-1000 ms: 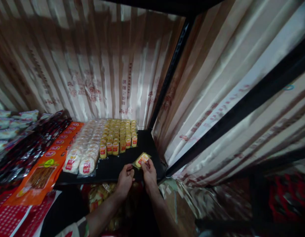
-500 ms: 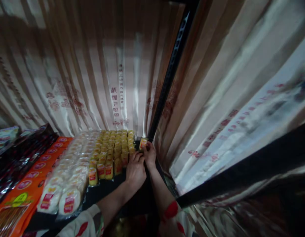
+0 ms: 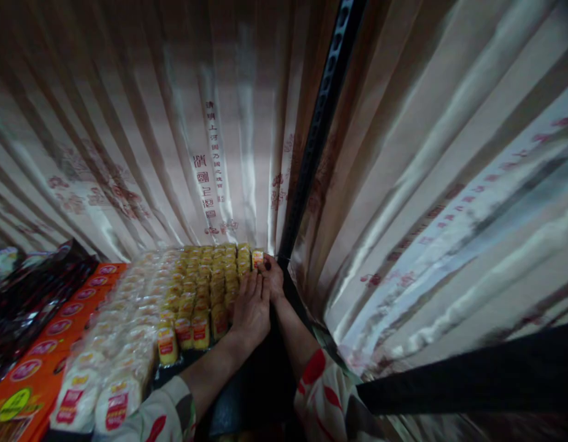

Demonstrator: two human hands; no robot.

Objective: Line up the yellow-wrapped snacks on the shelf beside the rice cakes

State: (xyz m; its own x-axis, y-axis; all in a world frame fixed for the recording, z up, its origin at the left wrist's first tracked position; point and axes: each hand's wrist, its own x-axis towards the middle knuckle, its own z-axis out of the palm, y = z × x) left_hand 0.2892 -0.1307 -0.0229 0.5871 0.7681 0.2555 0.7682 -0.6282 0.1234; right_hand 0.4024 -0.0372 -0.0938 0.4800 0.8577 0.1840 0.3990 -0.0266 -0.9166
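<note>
Small wrapped yellow cakes (image 3: 192,307) with red labels stand in close rows on a dark shelf (image 3: 247,393). At the far right end of the rows, one small wrapped cake (image 3: 257,258) sits in the fingertips of my right hand (image 3: 273,278), which are closed on it. My left hand (image 3: 251,307) lies along the right side of the rows with its fingers stretched out, close to the right hand. Its fingertips are near or against the packs; exact contact is hard to see.
Left of the yellow rows are rows of round white wrapped cakes (image 3: 121,368), orange packs (image 3: 49,356) and dark shiny bags (image 3: 40,294). A perforated black post (image 3: 311,153) stands at the corner, with pleated printed curtains (image 3: 247,123) behind. A dark bar (image 3: 472,374) runs at right.
My right hand has brought the wrapped cake slightly left, up against the back end of the rows. My left hand's fingers have straightened along the rows. The view has shifted a little.
</note>
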